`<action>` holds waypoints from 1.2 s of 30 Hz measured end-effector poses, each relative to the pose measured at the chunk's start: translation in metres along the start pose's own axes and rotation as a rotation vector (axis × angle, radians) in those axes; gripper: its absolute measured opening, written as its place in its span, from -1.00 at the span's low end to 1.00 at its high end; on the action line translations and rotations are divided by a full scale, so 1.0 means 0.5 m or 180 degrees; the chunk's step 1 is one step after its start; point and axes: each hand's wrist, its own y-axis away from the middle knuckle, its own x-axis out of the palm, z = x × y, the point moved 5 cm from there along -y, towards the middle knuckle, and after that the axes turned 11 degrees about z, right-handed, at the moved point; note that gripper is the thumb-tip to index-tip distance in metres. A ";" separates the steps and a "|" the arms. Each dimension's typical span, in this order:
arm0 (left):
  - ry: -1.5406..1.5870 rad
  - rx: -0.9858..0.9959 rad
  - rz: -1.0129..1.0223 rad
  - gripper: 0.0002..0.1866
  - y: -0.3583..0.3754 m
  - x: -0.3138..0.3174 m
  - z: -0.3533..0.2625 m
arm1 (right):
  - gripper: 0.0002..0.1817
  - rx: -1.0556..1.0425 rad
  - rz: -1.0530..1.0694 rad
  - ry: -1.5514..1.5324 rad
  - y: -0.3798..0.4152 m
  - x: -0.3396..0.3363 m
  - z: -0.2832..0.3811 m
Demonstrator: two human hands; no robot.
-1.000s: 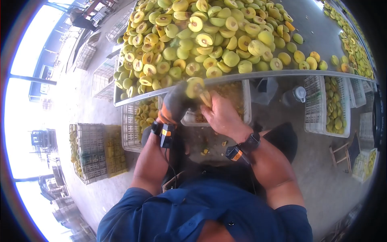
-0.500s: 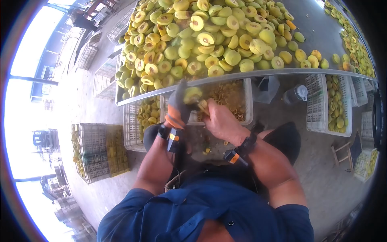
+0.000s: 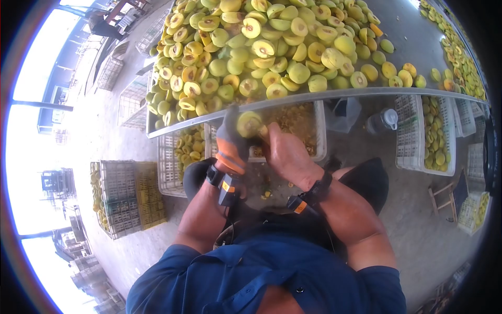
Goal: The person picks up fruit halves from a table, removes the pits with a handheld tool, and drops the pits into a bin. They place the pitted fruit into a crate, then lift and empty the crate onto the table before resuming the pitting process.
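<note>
My left hand (image 3: pixel 231 141), in a grey and orange glove, grips a green-yellow peach half (image 3: pixel 249 124) just below the table's metal edge. My bare right hand (image 3: pixel 287 154) is closed on a small tan tool (image 3: pixel 264 133), mostly hidden by the fingers. The tool's end meets the right side of the peach; the exact contact is blurred. Beneath both hands stands a white crate (image 3: pixel 321 131) holding brown peach stones and scraps (image 3: pixel 298 121). A large heap of halved peaches (image 3: pixel 261 49) lies on the table beyond, many showing cut faces.
The table's metal rim (image 3: pixel 340 95) crosses in front of me. Crates of peaches stand at lower left (image 3: pixel 123 196) and right (image 3: pixel 410 138). A clear plastic jug (image 3: pixel 384 121) stands under the table. A small wooden-framed stool (image 3: pixel 444 199) is at right. Another person (image 3: pixel 102 23) is far back left.
The peach half in my left hand has turned and its rounded green side shows more. My right hand has rotated slightly against it, and the tan tool is more hidden.
</note>
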 end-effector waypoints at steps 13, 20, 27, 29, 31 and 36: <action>-0.2823 0.1919 -0.0574 -0.69 -0.011 0.003 -0.020 | -0.61 -0.0273 0.0422 -0.0957 -0.006 0.018 0.007; -0.0558 0.0496 -0.0798 -0.73 -0.045 -0.028 0.032 | -0.64 0.0365 0.0676 -0.0800 0.001 0.024 0.023; -0.3617 0.1996 -0.0156 -0.75 -0.034 0.003 -0.023 | -0.69 0.0032 0.1293 -0.2266 -0.010 0.041 0.001; -0.3583 0.2099 0.0022 -0.73 -0.032 0.004 -0.021 | -0.67 0.0699 0.1675 -0.2773 0.008 0.027 0.021; -0.3650 0.2359 0.0039 -0.71 -0.033 0.005 -0.023 | -0.69 -0.0294 0.0764 -0.1858 -0.008 0.066 -0.013; -0.3548 0.2386 0.0746 -0.58 -0.039 0.003 -0.028 | -0.85 0.0149 0.1259 -0.2697 0.007 0.047 0.007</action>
